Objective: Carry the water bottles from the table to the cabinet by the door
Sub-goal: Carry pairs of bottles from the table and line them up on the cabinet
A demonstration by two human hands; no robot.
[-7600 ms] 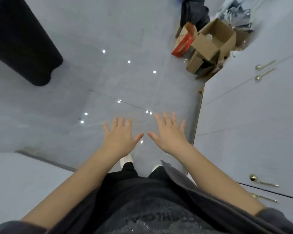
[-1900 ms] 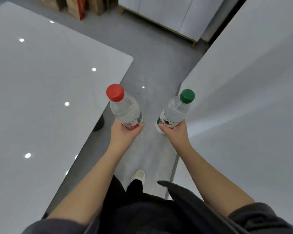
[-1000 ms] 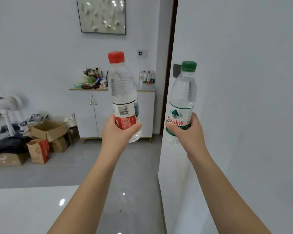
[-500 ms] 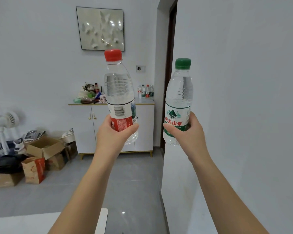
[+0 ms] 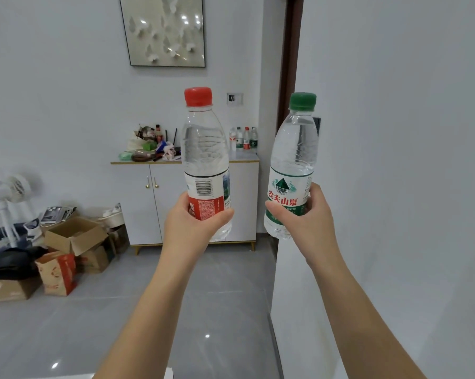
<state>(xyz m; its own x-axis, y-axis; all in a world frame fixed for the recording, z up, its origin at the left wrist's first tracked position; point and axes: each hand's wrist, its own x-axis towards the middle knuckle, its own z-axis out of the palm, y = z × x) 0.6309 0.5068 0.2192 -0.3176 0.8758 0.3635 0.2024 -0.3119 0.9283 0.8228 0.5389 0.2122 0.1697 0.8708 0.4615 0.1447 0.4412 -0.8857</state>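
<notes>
White wall (image 5: 395,132) fills the whole right side of the frame, its near corner running down the middle right. Grey glossy floor tiles (image 5: 66,337) spread across the lower left and centre, catching small light reflections. At centre, against the far wall, stands a white two-door cabinet (image 5: 137,203) on short gold legs, with a dark door frame (image 5: 289,64) rising just beside its right end. A framed picture (image 5: 165,31) of pale butterflies hangs at upper centre, above the cabinet. Open cardboard boxes (image 5: 74,236) are heaped on the floor at lower left, near the cabinet's left side.

Two bare forearms reach up from the bottom edge. The left hand (image 5: 189,228) is wrapped around the lower part of a red-capped bottle (image 5: 204,149), thumb across the red label. The right hand (image 5: 304,222) grips a green-capped bottle (image 5: 295,149) the same way, thumb on the green label. Both clear water bottles are held upright in mid-air at the centre of the frame, side by side and apart, in front of the cabinet but well short of it.

A white standing fan (image 5: 14,188) sits at the left edge. Mixed clutter (image 5: 148,149) covers the left part of the cabinet top, and a row of small bottles (image 5: 244,139) stands at its right end. A switch plate (image 5: 234,98) is fixed on the wall above them.
</notes>
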